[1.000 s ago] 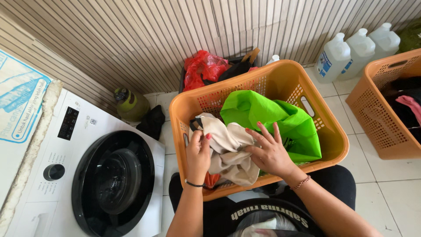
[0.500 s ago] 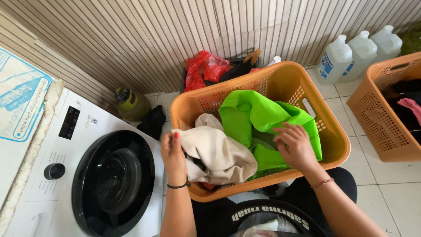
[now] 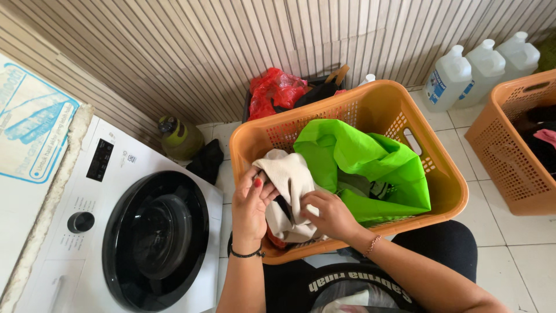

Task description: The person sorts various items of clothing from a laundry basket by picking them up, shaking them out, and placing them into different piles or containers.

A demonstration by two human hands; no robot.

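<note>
In the orange laundry basket [image 3: 440,191], both hands grip a cream garment [image 3: 289,179].

The left hand [image 3: 252,208] curls over the garment's left edge, thumb and fingers pinching the cloth; the right hand [image 3: 330,214] clutches its lower right side, fingers folded into the fabric. The garment lies bunched in the basket's left half, touching a bright green bag [image 3: 359,159] just beside it. A white front-loading washing machine [image 3: 116,232] stands to the left, a second orange basket [image 3: 515,145] to the right, and white jugs [image 3: 449,78] by the slatted wall.

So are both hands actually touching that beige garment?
Touching: the head view shows the left hand and right hand gripping the beige garment.
</note>
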